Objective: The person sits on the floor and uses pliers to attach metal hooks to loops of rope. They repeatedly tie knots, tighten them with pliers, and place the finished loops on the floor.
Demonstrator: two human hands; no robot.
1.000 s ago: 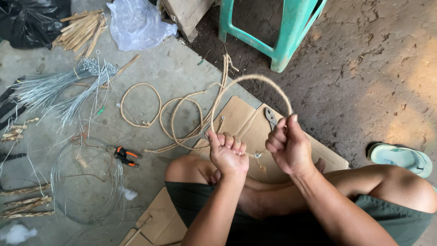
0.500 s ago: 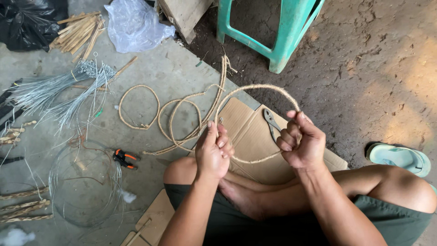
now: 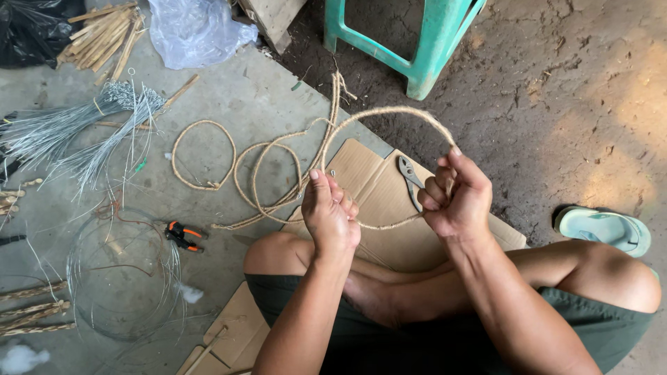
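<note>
I hold a twine-wrapped ring (image 3: 389,114) upright in front of me with both hands. My left hand (image 3: 331,212) grips its left lower side, fingers curled around it. My right hand (image 3: 456,194) is closed on its right side, thumb up against the rim. A thin strand of twine runs between my hands along the ring's lower arc. Below lies flattened cardboard (image 3: 375,187) with grey pliers (image 3: 410,177) on it, just left of my right hand. I sit cross-legged, knees to either side.
Two finished twine rings (image 3: 203,154) lie on the concrete at left, with wire bundles (image 3: 66,132), a wire coil (image 3: 121,274) and orange-handled cutters (image 3: 182,235). A teal stool (image 3: 410,45) stands ahead, a plastic bag (image 3: 198,28) and sticks (image 3: 104,31) behind, a sandal (image 3: 603,229) at right.
My left hand has turned from palm-open under the ring to a closed grip on its left side. The ring has shifted slightly right with my right hand.
</note>
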